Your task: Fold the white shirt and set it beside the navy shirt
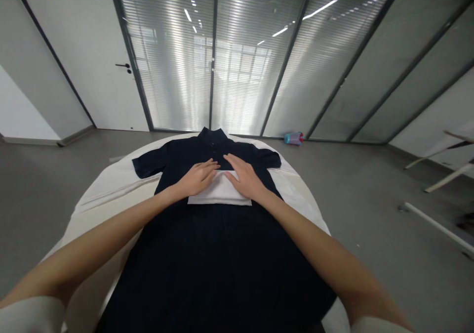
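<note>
A dark navy short-sleeved shirt [207, 254] lies spread flat on a table covered with white cloth [111, 185], collar pointing away from me. On its chest rests a white rectangular sheet or folded cloth [218, 195]. My left hand [198, 177] lies flat with fingers stretched out over the left part of the white piece. My right hand [244, 177] lies flat on its right part, fingers together and extended. The fingertips of both hands nearly meet near the shirt's button placket.
Grey floor surrounds the table. A small blue and pink container [294, 138] lies on the floor by the glass wall with blinds. A white door [99, 66] is at the left. White bars and table legs [440, 227] are at the right.
</note>
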Motion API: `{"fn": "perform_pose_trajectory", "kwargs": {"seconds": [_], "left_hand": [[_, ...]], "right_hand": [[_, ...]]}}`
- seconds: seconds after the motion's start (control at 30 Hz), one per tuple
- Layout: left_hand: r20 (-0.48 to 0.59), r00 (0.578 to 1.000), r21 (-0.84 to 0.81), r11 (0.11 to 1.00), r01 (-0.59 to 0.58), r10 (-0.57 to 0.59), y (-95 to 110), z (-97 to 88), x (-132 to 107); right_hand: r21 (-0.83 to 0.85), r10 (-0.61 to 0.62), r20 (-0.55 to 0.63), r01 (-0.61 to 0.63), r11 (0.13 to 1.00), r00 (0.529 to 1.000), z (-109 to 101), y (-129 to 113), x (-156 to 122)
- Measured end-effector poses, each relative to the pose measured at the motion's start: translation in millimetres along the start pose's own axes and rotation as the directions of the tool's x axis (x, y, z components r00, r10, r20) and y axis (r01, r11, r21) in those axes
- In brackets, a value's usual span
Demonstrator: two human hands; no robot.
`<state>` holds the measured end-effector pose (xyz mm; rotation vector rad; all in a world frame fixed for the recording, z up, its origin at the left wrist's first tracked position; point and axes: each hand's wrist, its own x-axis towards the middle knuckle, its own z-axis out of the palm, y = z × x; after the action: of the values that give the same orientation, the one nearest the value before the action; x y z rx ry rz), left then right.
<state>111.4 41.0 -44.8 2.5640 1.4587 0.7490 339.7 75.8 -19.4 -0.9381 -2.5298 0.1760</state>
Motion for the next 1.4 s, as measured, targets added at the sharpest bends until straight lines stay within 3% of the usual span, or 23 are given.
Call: {"fn": "perform_pose_trajectory", "kwargs": {"seconds": [0.1, 0.17, 0.33, 0.43, 0.5, 0.57, 0.77, 1.07, 1.2, 1.33, 1.4], "left_hand": [[0.096, 0.995, 0.101, 0.995, -0.007, -0.002, -6.5, 29.0, -17.9], [0.115, 0.993, 0.136, 0.990, -0.021, 0.005, -8.9, 37.3, -32.7], [0.130, 0.992, 0.137, 0.990, -0.029, 0.011, -16.2, 28.3, -45.3], [0.074, 0.988, 0.175, 0.977, 0.122, -0.137, -36.9, 20.6, -44.8], [0.032, 0.952, 0.234, 0.929, 0.288, -0.304, -56.1, 18.3, -46.3], [0.045, 0.916, 0.297, 0.880, 0.370, -0.400, -73.4, 18.4, -48.9], [0.092, 0.922, 0.360, 0.876, 0.321, -0.376, -97.1, 20.2, -54.6], [0.084, 0.920, 0.384, 0.865, 0.324, -0.382, -144.0, 4.7, -67.9], [0.046, 0.906, 0.385, 0.844, 0.372, -0.421, -142.2, 1.8, -68.8], [0.027, 0.916, 0.357, 0.859, 0.366, -0.401, -136.7, 2.1, -70.7], [0.025, 0.917, 0.346, 0.864, 0.365, -0.398, -137.1, 1.8, -72.1]], "right_hand": [[-0.078, 0.014, 0.186, 0.001, 0.997, 0.982, 28.8, 11.3, -19.9], [-0.080, 0.039, 0.257, -0.019, 0.997, 0.966, 39.1, 19.9, -37.6], [-0.042, 0.053, 0.211, -0.045, 0.998, 0.976, 37.7, 31.6, -61.9], [-0.048, 0.073, 0.154, -0.066, 0.997, 0.985, 34.6, 30.6, -63.1], [-0.061, 0.107, 0.170, -0.097, 0.993, 0.980, 34.3, 28.2, -62.0], [-0.065, 0.133, 0.213, -0.121, 0.990, 0.968, 35.1, 25.6, -60.4], [-0.079, 0.162, 0.242, -0.147, 0.986, 0.957, 42.5, 19.5, -49.8], [-0.011, 0.112, 0.242, -0.112, 0.994, 0.964, 61.4, 7.1, -12.6], [0.053, 0.120, 0.205, -0.134, 0.990, 0.971, 61.3, 13.2, -1.4], [0.110, 0.283, 0.059, -0.288, 0.951, 0.957, 54.4, 27.6, 22.2], [0.096, 0.311, 0.080, -0.318, 0.943, 0.947, 51.2, 31.4, 40.2]]}}
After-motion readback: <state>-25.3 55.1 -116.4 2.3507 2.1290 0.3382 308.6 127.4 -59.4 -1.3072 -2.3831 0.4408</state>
